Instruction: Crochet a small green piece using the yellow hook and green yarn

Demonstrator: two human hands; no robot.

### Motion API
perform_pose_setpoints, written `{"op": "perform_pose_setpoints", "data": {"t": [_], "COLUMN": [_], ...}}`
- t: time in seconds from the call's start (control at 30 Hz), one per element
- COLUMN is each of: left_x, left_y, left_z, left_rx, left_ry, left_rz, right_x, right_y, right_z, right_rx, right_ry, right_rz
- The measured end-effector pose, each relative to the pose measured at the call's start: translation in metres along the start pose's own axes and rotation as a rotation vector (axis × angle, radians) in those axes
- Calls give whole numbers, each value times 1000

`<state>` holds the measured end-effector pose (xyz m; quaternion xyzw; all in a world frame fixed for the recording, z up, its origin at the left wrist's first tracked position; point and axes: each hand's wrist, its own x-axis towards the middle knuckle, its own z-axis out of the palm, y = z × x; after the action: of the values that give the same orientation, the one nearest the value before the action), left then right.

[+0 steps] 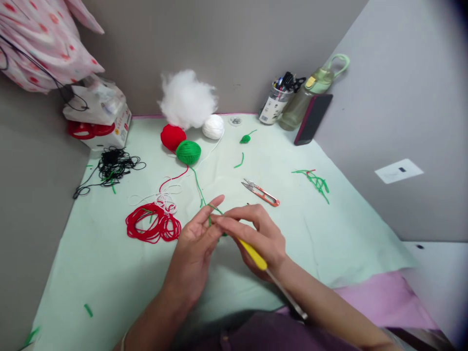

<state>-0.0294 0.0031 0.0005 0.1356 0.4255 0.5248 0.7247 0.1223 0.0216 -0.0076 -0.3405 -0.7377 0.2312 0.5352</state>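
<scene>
A crochet hook [255,256] with a yellow grip is held in my right hand [263,233], its metal end slanting back toward my body. My left hand [193,248] is closed on green yarn [199,186], with the index finger raised and the strand passing over it. The strand runs back to a green yarn ball [188,152]. Both hands meet at the fingertips. A bit of green shows just below them, mostly hidden by the fingers, as is the hook's tip. Left of my left hand lies loosely coiled red yarn [153,223].
Behind are a red yarn ball [173,137], white yarn ball [213,126] and stuffing [188,97]. Orange thread snips [261,192], a small green piece [245,139] and green scraps [317,183] lie rightward. Tangled black yarn [115,165] is leftward; a phone [313,120] leans against a bottle [296,108].
</scene>
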Motion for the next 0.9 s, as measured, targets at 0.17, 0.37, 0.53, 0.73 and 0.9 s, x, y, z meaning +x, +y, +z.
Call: {"op": "perform_pose_setpoints", "data": {"t": [0.17,0.37,0.53,0.73,0.9], "left_x": [0,-4,-1,-1,-3], "left_y": [3,-3,7,0,-1], "left_z": [-3,1,-9,-4,-3], "left_rx": [-20,48,-28,54,5], "left_ry": [4,-21,-110,-11,-54], "left_rz": [34,100,-59,119,-30], "right_x": [5,5,5,0,-4], "right_y": [3,2,7,5,1], "right_z": [-5,3,-4,-2,-3], "right_rx": [292,433,511,358,62], "right_ry": [64,30,107,36,13], "right_rz": [275,363,410,332,73]}}
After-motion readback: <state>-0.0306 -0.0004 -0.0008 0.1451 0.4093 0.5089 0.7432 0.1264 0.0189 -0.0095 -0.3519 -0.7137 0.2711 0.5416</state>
